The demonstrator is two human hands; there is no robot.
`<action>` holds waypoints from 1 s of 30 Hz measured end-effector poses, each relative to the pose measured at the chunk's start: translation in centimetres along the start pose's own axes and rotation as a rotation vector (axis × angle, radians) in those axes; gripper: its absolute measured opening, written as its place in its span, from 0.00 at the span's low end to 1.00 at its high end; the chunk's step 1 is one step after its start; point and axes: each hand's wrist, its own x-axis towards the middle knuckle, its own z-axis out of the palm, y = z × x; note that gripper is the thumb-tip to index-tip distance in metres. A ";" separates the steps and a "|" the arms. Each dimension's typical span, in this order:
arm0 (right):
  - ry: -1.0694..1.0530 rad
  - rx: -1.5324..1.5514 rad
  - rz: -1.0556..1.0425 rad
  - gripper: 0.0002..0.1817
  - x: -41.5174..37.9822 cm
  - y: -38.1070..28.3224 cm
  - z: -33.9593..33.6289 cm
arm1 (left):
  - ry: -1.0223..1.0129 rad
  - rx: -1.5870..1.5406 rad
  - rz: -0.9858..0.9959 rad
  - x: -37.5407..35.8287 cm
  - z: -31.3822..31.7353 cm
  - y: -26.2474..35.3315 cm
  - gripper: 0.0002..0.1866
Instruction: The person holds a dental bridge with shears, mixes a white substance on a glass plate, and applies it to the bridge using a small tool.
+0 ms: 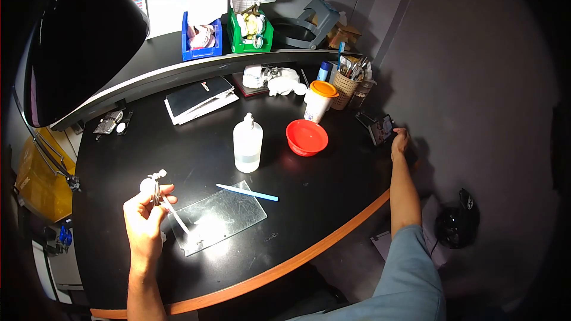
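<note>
My left hand (pixel 144 220) is raised over the near left of the desk, fingers closed around a small metal piece with white round parts (pixel 154 186). I cannot make out its kind. A thin pale strip (pixel 176 215) slants down from that hand over a clear glass plate (pixel 232 224). Across the plate's far edge lies a light blue stick-like tool (pixel 248 192). My right hand (pixel 401 141) reaches to the far right edge, its fingers on the side of a phone-like device with a lit screen (pixel 381 129); its grip is partly hidden.
A clear squeeze bottle (pixel 247 144), a red bowl (pixel 307 138) and an orange-lidded tub (pixel 321 101) stand mid-desk. Behind are a tool cup (pixel 345 90), a black folder (pixel 200 96), blue (pixel 202 53) and green (pixel 252 48) bins. A black lamp shade (pixel 83 41) hangs at left.
</note>
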 end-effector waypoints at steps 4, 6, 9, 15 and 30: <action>-0.018 0.031 -0.006 0.19 -0.8 -1.0 -0.1 | -0.014 0.020 -0.001 0.1 -0.3 -0.1 0.20; -0.040 0.042 -0.039 0.20 -0.9 -1.0 -0.1 | -0.017 0.017 -0.003 0.1 -0.3 0.0 0.20; -0.073 0.005 -0.061 0.21 -0.7 -0.8 -0.4 | -0.009 0.003 -0.002 0.0 -0.2 0.1 0.20; -0.060 -0.029 -0.084 0.23 -0.4 -0.7 0.4 | 0.039 0.027 0.050 0.0 0.4 -0.5 0.22; -0.054 0.136 -0.067 0.21 -0.8 -0.4 -0.4 | -0.025 0.036 -0.007 -0.1 -0.2 0.4 0.21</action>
